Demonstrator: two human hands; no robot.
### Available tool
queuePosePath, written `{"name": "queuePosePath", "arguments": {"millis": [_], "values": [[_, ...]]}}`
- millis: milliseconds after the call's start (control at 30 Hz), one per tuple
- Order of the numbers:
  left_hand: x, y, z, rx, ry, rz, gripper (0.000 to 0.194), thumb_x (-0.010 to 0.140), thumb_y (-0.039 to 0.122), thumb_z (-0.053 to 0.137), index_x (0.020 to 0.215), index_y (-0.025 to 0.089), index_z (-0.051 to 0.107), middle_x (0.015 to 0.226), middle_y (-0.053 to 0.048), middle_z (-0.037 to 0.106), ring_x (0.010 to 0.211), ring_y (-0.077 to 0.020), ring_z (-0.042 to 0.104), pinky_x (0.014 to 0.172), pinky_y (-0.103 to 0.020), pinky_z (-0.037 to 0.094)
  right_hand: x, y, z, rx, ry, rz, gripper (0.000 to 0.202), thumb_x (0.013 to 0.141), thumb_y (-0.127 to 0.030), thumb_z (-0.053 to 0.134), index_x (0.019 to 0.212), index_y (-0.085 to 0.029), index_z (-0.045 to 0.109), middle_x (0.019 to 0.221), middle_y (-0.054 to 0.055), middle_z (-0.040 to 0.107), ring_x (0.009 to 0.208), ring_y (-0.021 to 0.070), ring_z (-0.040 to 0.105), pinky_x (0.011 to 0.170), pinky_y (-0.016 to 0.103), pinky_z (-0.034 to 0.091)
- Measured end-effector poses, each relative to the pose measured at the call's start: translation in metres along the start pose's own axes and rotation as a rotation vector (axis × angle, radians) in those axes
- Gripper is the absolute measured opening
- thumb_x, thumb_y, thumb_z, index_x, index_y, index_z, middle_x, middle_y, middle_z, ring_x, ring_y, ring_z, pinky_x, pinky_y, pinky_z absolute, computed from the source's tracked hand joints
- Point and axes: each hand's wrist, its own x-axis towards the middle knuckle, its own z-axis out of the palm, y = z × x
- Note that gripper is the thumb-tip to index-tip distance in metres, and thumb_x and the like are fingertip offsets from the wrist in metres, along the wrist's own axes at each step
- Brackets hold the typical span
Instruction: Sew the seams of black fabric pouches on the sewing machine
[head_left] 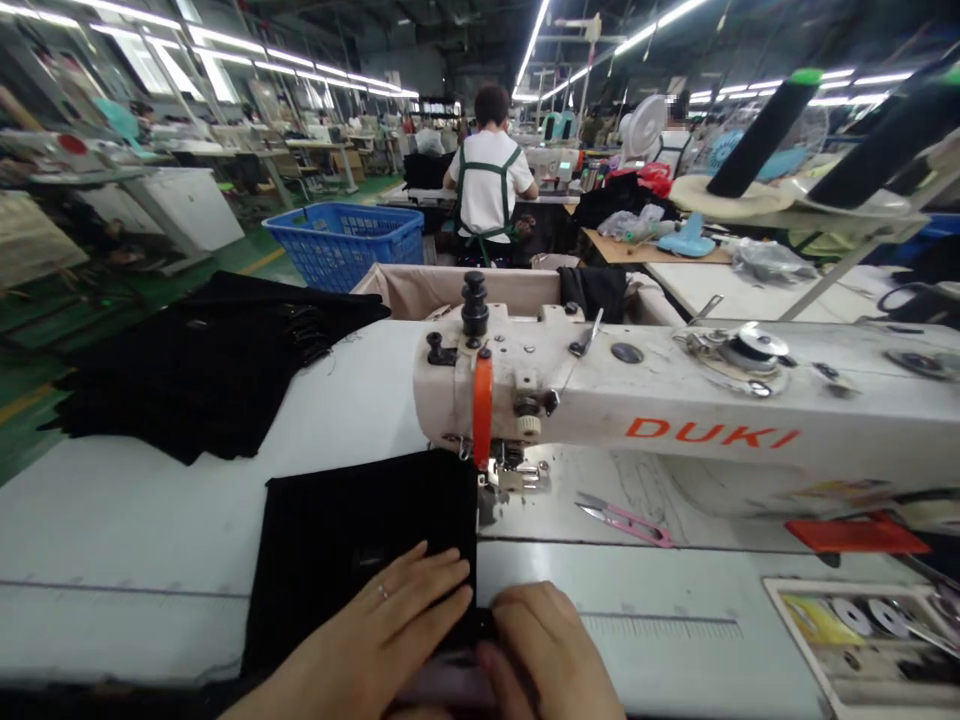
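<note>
A black fabric piece [360, 530] lies on the white table, its right edge running up to the presser foot of the sewing machine [585, 390]. My left hand [397, 610] rests flat on this fabric with its fingers stretched out, a ring on one of them. Close to its right, my right hand [544, 640] has its fingers curled at the fabric's lower right edge, pinching it. The cloth's near end is partly hidden by my hands.
Pink-handled snips [626, 520] lie right of the needle. A stack of black pieces [187, 370] sits at the left. Beyond the machine are a cloth-lined bin [420, 290], a blue basket [349, 240] and a seated person [487, 180]. A bobbin tray [862, 640] is at the right.
</note>
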Motion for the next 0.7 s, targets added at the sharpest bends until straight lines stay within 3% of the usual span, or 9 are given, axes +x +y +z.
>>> {"name": "queuePosePath", "arguments": {"millis": [100, 200, 367, 500, 633, 700], "values": [[-0.014, 0.015, 0.018, 0.031, 0.077, -0.061, 0.063, 0.095, 0.037, 0.061, 0.151, 0.020, 0.038, 0.148, -0.007, 0.054, 0.133, -0.0263, 0.054, 0.108, -0.040, 0.050, -0.006, -0.008, 0.003, 0.014, 0.019, 0.132, 0.010, 0.093, -0.014, 0.053, 0.089, -0.022, 0.056, 0.086, 0.001, 0.062, 0.081, 0.0216, 0.054, 0.072, 0.035, 0.040], [-0.016, 0.014, 0.033, 0.091, 0.078, -0.083, 0.059, 0.097, 0.037, 0.058, 0.150, 0.019, 0.040, 0.149, -0.008, 0.052, 0.134, -0.0272, 0.053, 0.106, -0.042, 0.052, 0.000, -0.017, -0.003, 0.057, 0.044, 0.239, 0.009, 0.090, -0.015, 0.061, 0.088, -0.023, 0.058, 0.082, 0.000, 0.062, 0.078, 0.0216, 0.054, 0.069, 0.033, 0.039], [-0.014, 0.014, 0.038, 0.118, 0.072, -0.081, 0.055, 0.096, 0.028, 0.058, 0.148, 0.018, 0.043, 0.149, -0.009, 0.052, 0.137, -0.0282, 0.049, 0.109, -0.046, 0.050, 0.004, -0.023, -0.011, 0.024, -0.014, 0.239, 0.013, 0.091, -0.014, 0.062, 0.081, -0.021, 0.058, 0.082, 0.001, 0.062, 0.080, 0.0228, 0.055, 0.072, 0.035, 0.042], [-0.015, 0.014, 0.043, 0.145, 0.076, -0.052, 0.054, 0.094, 0.023, 0.058, 0.147, 0.017, 0.045, 0.149, -0.008, 0.052, 0.137, -0.0279, 0.049, 0.109, -0.047, 0.049, 0.006, -0.017, -0.017, -0.056, -0.035, 0.113, 0.018, 0.095, -0.011, 0.050, 0.084, -0.019, 0.061, 0.083, 0.005, 0.063, 0.080, 0.0236, 0.056, 0.073, 0.038, 0.046], [-0.015, 0.008, 0.050, 0.132, 0.150, 0.028, 0.047, 0.095, 0.021, 0.056, 0.141, 0.015, 0.052, 0.143, -0.008, 0.058, 0.134, -0.0258, 0.052, 0.112, -0.043, 0.047, 0.017, -0.005, -0.020, -0.165, -0.058, -0.226, 0.029, 0.091, -0.006, 0.050, 0.116, -0.017, 0.062, 0.118, 0.008, 0.068, 0.107, 0.0267, 0.059, 0.091, 0.041, 0.048], [-0.012, 0.004, 0.049, 0.098, 0.163, 0.045, 0.045, 0.095, 0.022, 0.057, 0.140, 0.015, 0.054, 0.141, -0.008, 0.060, 0.133, -0.0255, 0.053, 0.112, -0.042, 0.047, 0.022, 0.001, -0.019, -0.188, -0.077, -0.329, 0.038, 0.089, -0.007, 0.056, 0.126, -0.017, 0.059, 0.127, 0.007, 0.066, 0.112, 0.0259, 0.059, 0.095, 0.040, 0.048]]}}
